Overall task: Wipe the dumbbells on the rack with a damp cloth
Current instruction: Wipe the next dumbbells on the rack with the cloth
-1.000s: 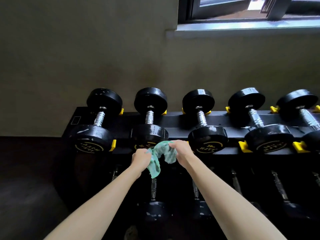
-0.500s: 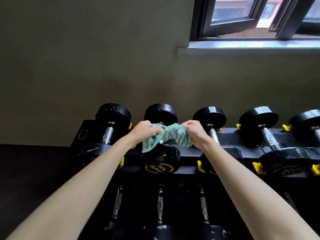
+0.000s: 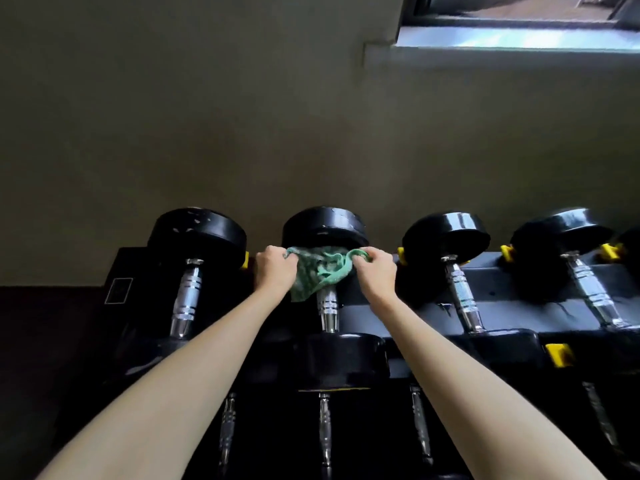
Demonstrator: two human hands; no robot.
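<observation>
A green patterned cloth (image 3: pixel 320 271) is stretched between my two hands over the far end of the second dumbbell's chrome handle (image 3: pixel 327 308), just below its rear black head (image 3: pixel 325 225). My left hand (image 3: pixel 277 271) grips the cloth's left end and my right hand (image 3: pixel 375 271) grips its right end. The dumbbell lies front to back on the black rack (image 3: pixel 519 306), its near head (image 3: pixel 343 358) between my forearms. The cloth hides the handle's far part.
More black dumbbells lie side by side on the top row: one to the left (image 3: pixel 188 299), two to the right (image 3: pixel 460 292) (image 3: pixel 588 292). Yellow stops (image 3: pixel 559 355) edge the rack. A lower row of handles (image 3: pixel 325 431) shows beneath. A wall and window sill (image 3: pixel 519 39) stand behind.
Both hands carried the cloth up from the rack's front edge and away from me, onto the far end of the second dumbbell's handle. The camera has come closer to the rack.
</observation>
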